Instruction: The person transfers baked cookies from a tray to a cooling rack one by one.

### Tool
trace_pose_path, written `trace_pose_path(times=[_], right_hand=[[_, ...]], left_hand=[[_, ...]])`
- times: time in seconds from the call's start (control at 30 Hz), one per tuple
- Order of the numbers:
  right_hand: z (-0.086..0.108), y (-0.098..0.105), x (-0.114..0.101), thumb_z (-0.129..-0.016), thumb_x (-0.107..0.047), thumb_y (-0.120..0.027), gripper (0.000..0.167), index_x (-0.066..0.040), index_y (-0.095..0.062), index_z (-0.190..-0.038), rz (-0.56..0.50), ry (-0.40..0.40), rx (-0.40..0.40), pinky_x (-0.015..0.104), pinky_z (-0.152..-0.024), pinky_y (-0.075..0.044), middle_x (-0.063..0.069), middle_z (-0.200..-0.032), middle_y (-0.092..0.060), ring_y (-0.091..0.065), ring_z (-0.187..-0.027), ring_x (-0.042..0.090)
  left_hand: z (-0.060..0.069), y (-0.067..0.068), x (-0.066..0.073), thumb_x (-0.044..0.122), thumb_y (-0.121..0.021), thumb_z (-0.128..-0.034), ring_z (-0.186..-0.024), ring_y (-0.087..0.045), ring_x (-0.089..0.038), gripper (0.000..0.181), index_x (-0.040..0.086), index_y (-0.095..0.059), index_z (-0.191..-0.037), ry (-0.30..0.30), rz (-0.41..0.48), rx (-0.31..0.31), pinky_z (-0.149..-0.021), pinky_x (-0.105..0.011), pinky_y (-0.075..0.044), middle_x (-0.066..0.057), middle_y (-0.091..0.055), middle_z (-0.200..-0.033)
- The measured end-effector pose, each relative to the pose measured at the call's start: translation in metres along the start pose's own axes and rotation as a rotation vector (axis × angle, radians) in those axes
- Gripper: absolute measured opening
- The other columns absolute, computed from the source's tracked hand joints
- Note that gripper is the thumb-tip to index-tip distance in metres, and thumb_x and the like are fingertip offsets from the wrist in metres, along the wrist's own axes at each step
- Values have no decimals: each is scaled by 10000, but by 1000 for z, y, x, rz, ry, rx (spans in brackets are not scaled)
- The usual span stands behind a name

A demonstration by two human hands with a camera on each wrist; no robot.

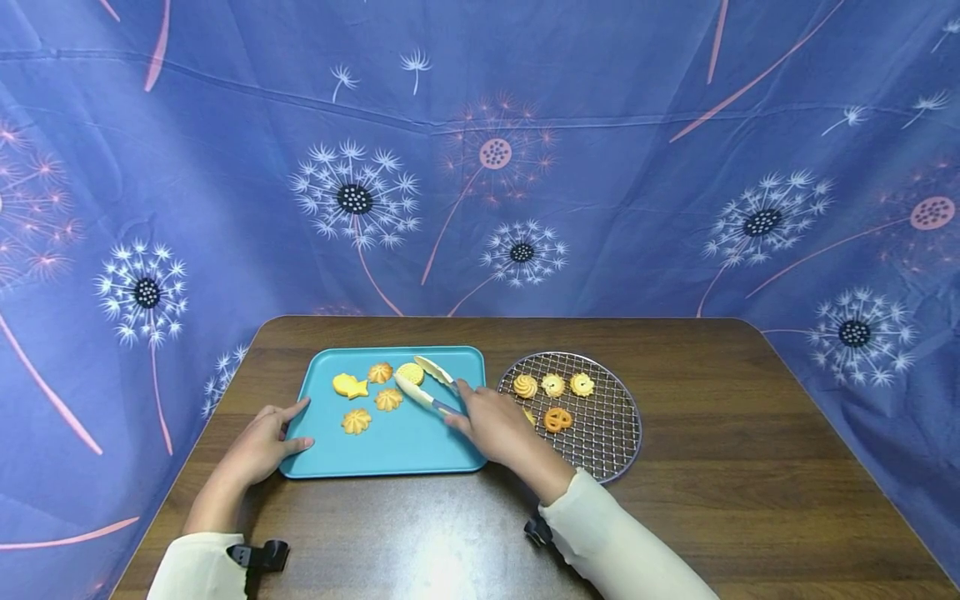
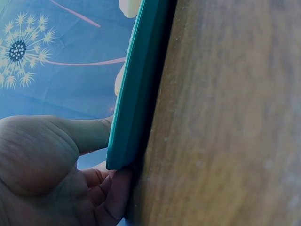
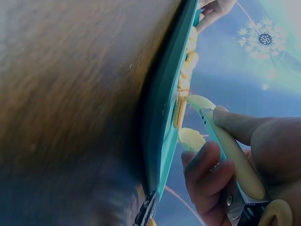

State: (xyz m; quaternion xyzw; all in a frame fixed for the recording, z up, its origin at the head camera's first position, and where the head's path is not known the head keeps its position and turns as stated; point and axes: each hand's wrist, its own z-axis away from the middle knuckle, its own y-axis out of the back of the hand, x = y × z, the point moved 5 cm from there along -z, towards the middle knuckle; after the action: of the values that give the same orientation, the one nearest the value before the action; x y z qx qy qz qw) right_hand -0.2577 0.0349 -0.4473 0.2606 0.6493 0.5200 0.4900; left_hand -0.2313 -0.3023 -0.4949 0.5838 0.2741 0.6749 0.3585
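My left hand (image 1: 258, 448) grips the left edge of the blue tray (image 1: 420, 450), thumb on the rim and other fingers at the side and underneath. In my right hand (image 1: 501, 423) is a pair of tongs (image 3: 237, 165) with cream tips. The tips are spread on either side of a round yellow cookie (image 1: 410, 374) lying on the tray; whether they touch it I cannot tell. Left of it lie a fish-shaped cookie (image 1: 350, 386) and three flower-shaped cookies (image 1: 356, 421). The tray's right edge passes beneath my right hand.
A round wire rack (image 1: 611, 425) stands right of the tray. It bears a swirl cookie (image 1: 525, 386), two ring-like cookies (image 1: 581, 384), a pretzel (image 1: 557, 419) and a cookie (image 1: 529, 416) partly hidden by my right hand. A blue dandelion-print cloth (image 1: 615, 167) hangs behind the wooden table (image 1: 735, 467).
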Motion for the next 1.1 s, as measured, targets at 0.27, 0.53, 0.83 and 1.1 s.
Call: trace_pose_path(times=[0.27,0.53,0.83,1.1], right_hand=[[14,4,6,-1015,-424,-643,663,-40,-483,-1531,-22,2,16,534,-906,-534,228,-1305,-653,-664,-1118,399],[31,9,13,-1008,-389,-664,645,-31,-497,-1518,-40,27,40,504,-839,-548,213,-1241,-676,-684,-1019,368],[53,18,21,-994,-390,-683,657,-41,-499,-1518,-43,40,86,528,-859,-555,223,-1292,-657,-687,-1061,390],[74,30,28,-979,-408,-698,679,-69,-495,-1531,-17,23,132,535,-911,-546,223,-1323,-649,-676,-1118,398]], left_hand=[[0,0,-2,153,-764,-934,-836,-438,-247,737,-41,-395,-1542,0,-5,-2,-696,-353,-370,-170,-474,-1052],[-1,0,-2,154,-764,-936,-848,-449,-251,735,-41,-395,-1541,-1,-11,-1,-701,-351,-375,-186,-482,-1077],[0,1,0,151,-758,-941,-858,-454,-254,731,-38,-391,-1544,10,-13,-4,-706,-350,-376,-179,-481,-1065],[0,2,2,160,-753,-949,-876,-459,-267,726,-34,-389,-1547,19,-14,-8,-719,-361,-378,-195,-481,-1074]])
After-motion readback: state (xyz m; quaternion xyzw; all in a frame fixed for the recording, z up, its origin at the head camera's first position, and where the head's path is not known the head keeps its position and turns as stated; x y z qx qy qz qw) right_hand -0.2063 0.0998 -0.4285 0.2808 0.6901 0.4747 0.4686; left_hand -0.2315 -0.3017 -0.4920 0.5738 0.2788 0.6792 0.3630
